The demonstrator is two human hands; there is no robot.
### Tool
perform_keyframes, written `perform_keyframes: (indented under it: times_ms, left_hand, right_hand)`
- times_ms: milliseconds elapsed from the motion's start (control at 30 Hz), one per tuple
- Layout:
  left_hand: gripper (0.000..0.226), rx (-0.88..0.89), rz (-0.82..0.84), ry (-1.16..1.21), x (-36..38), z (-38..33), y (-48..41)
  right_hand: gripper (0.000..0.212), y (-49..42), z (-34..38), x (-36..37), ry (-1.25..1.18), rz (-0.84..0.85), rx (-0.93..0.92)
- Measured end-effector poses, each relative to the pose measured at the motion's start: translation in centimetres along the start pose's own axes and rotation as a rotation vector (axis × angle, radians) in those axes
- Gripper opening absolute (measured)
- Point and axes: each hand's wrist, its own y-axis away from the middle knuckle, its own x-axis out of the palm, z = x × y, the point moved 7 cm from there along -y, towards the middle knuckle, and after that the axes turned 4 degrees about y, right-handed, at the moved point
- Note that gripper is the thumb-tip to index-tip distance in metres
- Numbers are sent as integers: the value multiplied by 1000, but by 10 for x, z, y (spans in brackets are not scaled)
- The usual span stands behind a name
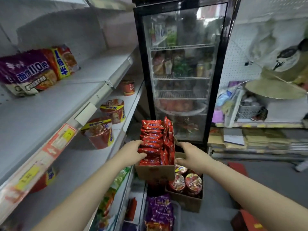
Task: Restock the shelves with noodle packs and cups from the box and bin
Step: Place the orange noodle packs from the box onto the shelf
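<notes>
A tall cardboard box (155, 172) full of red noodle packs (152, 139) is lifted above the floor between my hands. My left hand (131, 151) grips its left rim, thumb over the packs. My right hand (190, 155) holds its right side, fingers curled on the edge. Below sits a lower cardboard box (188, 200) with red noodle cups (193, 181). A bin (178, 212) with purple noodle packs (160, 209) lies at the bottom. On the white shelves (50, 114) to the left lie multipacks (33, 70) and red cups (100, 130).
A black glass-door fridge (181, 72) stands straight ahead behind the boxes. To the right are pegboard shelves with straw hats (273, 88) and stacked paper goods (253, 137). Red flat items (250, 220) lie on the grey floor at right.
</notes>
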Motion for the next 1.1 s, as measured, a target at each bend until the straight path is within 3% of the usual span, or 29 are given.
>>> perform_keyframes:
  times_ms: [300, 600, 867, 1000, 1100]
  left_hand:
    - [57, -112, 96, 145, 56, 50, -120]
    - [48, -434, 86, 380, 109, 126, -235]
    - [29, -575, 27, 531, 198, 181, -290]
    - [29, -819, 73, 940, 253, 199, -286]
    - [35, -903, 53, 1181, 269, 194, -285]
  right_hand:
    - [60, -121, -48, 52, -51, 160, 36]
    - [59, -279, -95, 140, 52, 411, -5]
    - [40, -346, -108, 240, 222, 414, -57]
    - [22, -357, -109, 269, 385, 350, -129]
    - [24, -357, -101, 278, 420, 294, -216]
